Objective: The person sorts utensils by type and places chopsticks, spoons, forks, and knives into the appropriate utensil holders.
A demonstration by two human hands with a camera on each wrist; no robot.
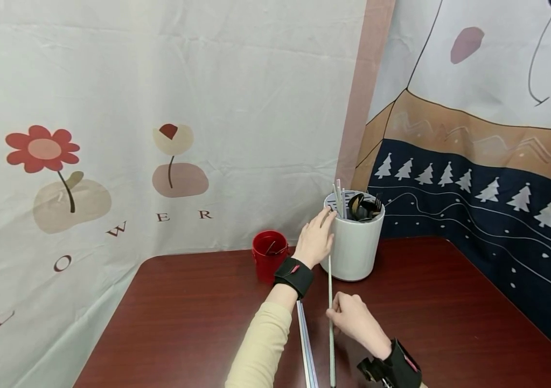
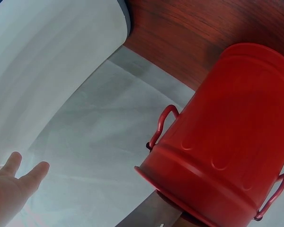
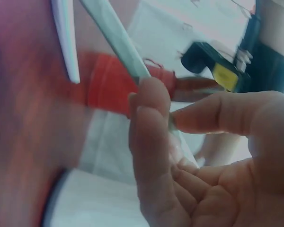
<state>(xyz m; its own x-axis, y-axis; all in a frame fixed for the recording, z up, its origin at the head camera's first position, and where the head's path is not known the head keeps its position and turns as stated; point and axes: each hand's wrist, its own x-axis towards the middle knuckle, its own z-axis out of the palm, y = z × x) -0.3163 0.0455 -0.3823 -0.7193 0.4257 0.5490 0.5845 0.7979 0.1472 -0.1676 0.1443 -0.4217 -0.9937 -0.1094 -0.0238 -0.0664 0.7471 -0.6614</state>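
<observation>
My right hand (image 1: 355,320) pinches a long, thin pale-green stick (image 1: 331,345) between thumb and fingers. That stick stretches up toward the white utensil holder (image 1: 355,250); its exact kind is unclear. At the holder's left side is my left hand (image 1: 315,240), its fingers reaching to the rim. In the left wrist view, fingers (image 2: 33,177) of this hand look extended beside the white wall, and whether they touch it cannot be told. Black spoons (image 1: 360,206), a fork (image 1: 377,203) and pale thin sticks (image 1: 339,196) stand in the holder.
A red bucket (image 1: 266,258) with small side handles stands left of the holder, partly behind my left wrist, with something thin inside. More pale sticks (image 1: 306,345) lie on the brown table (image 1: 188,318). Printed cloth (image 1: 256,108) hangs behind the table.
</observation>
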